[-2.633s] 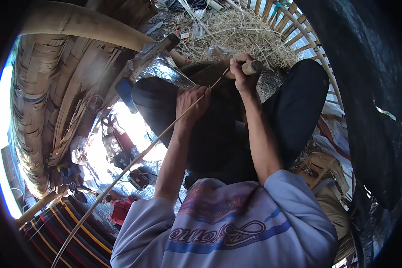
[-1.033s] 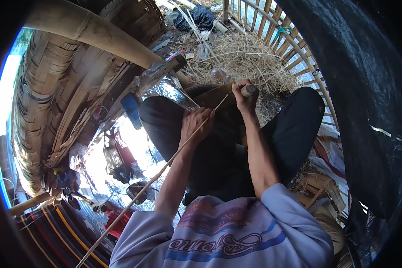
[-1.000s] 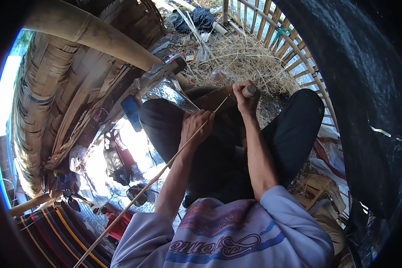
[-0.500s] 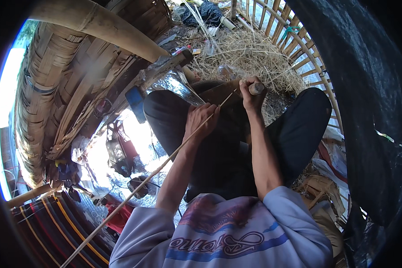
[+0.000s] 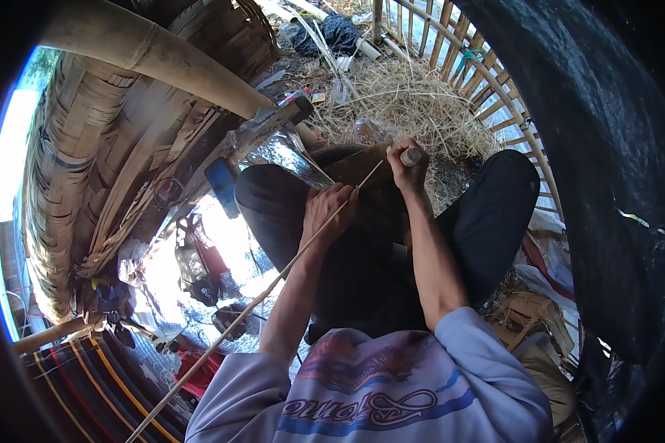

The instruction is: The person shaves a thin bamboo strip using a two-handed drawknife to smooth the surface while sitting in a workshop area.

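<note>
My left hand (image 5: 328, 212) is closed around a long, thin bamboo strip (image 5: 262, 297), which slants from the lower left edge up past my fingers. The strip's far tip rises beyond that hand and meets a broad, dark blade. My right hand (image 5: 406, 173) is in a fist around the round wooden handle of this large knife (image 5: 411, 156), the butt end of the handle facing up. The knife's blade (image 5: 356, 164) reaches leftward from the fist, between my bent knees. Its cutting edge is too dark to make out.
Dry straw and shavings (image 5: 421, 103) cover the ground ahead. Woven bamboo panels and a thick bamboo pole (image 5: 177, 63) stand at the left, a slatted bamboo frame (image 5: 488, 77) at the far right. Black sheeting (image 5: 606, 148) hangs at the right. A blue phone-like slab (image 5: 220, 184) leans near my left knee.
The view has shifted slightly. Both hands keep their grip and sit a little lower and further left in the picture. The strip's near end has swung a little rightward at the lower edge.
</note>
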`<act>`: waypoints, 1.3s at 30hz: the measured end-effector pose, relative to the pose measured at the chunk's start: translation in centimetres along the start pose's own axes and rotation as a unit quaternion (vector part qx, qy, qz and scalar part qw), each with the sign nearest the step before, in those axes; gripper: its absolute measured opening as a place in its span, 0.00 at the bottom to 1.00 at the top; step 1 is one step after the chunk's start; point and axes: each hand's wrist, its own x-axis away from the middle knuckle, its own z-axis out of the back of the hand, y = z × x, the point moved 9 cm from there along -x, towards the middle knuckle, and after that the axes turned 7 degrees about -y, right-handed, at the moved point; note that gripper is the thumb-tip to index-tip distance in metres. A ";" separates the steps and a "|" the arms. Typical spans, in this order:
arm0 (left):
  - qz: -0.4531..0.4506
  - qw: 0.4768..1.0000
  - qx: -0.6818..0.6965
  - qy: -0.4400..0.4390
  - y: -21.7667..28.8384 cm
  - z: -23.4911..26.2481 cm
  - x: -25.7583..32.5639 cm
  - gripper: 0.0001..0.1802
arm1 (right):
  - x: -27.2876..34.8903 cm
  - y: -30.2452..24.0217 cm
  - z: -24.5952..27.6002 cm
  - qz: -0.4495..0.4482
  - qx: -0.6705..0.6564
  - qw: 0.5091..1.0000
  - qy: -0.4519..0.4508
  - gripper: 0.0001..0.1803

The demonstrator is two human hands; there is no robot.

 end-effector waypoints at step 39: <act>0.030 0.999 -0.004 -0.024 -0.2 -0.4 0.5 0.15 | 0.7 -1.0 -0.2 -0.005 0.019 1.000 -0.003 0.09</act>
